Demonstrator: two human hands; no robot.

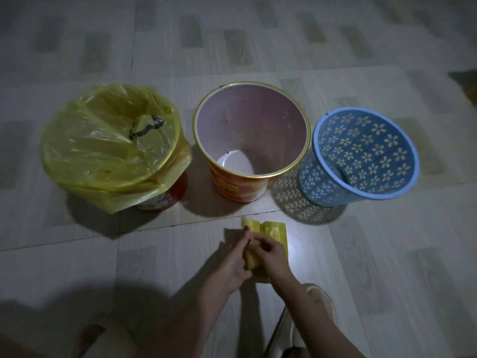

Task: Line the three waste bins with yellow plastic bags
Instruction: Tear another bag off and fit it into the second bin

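Three bins stand in a row on the floor. The left bin (160, 200) wears a yellow bag (103, 151) pulled over its rim. The middle red bin (240, 187) with a gold rim is bare inside. The blue flower-patterned bin (361, 156) on the right leans and has no bag. In front of the middle bin, my left hand (236, 264) and my right hand (271, 254) hold a folded yellow bag roll (273, 231) between them, fingers pinching the plastic.
The floor is pale tile with grey rectangles. A slippered foot (320, 295) shows at the lower right, and a knee (103, 337) at the lower left. A dark shape (467, 83) lies at the right edge.
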